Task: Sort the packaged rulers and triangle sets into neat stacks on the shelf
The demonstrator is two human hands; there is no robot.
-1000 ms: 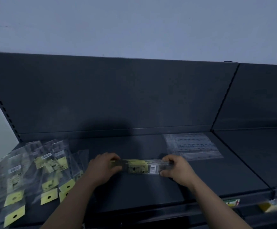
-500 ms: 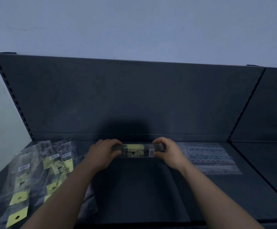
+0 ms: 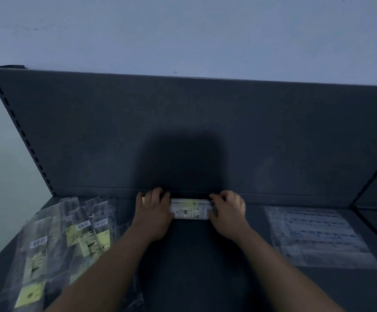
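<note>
A stack of clear-wrapped rulers (image 3: pixel 189 209) with a yellow and white label lies crosswise against the back panel of the dark shelf (image 3: pixel 196 266). My left hand (image 3: pixel 153 210) grips its left end and my right hand (image 3: pixel 228 212) grips its right end, fingers curled over the far side. To the left, several loose packaged rulers and sets (image 3: pixel 66 239) with yellow tags lie fanned out in a messy spread. On the right a flat stack of clear packs (image 3: pixel 316 235) lies square on the shelf.
The shelf's dark back panel (image 3: pixel 183 136) rises just behind my hands. A slotted upright (image 3: pixel 21 131) bounds the left side. A seam (image 3: pixel 372 181) at the right separates this shelf from the neighbouring bay. A pale wall is above.
Both hands have carried the ruler stack away from the shelf's front, back to the rear panel, where it now sits low against the shelf. The view has shifted left and closer.
</note>
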